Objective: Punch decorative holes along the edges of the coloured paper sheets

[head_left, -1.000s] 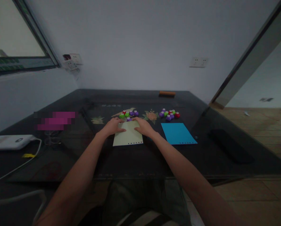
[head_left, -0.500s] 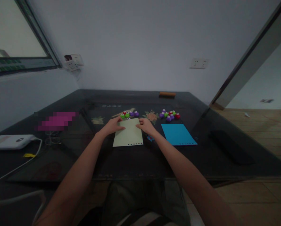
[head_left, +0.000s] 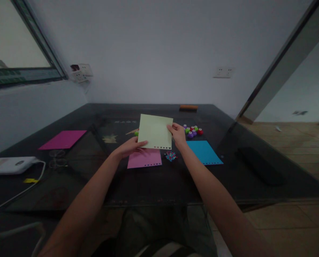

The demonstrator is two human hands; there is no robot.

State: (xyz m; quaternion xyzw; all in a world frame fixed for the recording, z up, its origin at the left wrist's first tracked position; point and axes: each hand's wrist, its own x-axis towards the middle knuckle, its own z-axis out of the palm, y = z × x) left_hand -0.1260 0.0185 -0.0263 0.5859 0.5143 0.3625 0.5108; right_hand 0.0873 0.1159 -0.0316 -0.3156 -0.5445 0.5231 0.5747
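Toward 12 o'clock, above the dark table, left hand and right hand each pinch an edge of the cream sheet, seemingly already clear of the pink sheet below, not yet set down, blue sheet flat at 1 o'clock.

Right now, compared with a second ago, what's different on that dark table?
The cream sheet has been lifted up and forward, held at its edges by the left hand and right hand. That uncovers a pink sheet beneath; the raised sheet now hides most of the left ball cluster. The blue sheet and right ball cluster stayed put.
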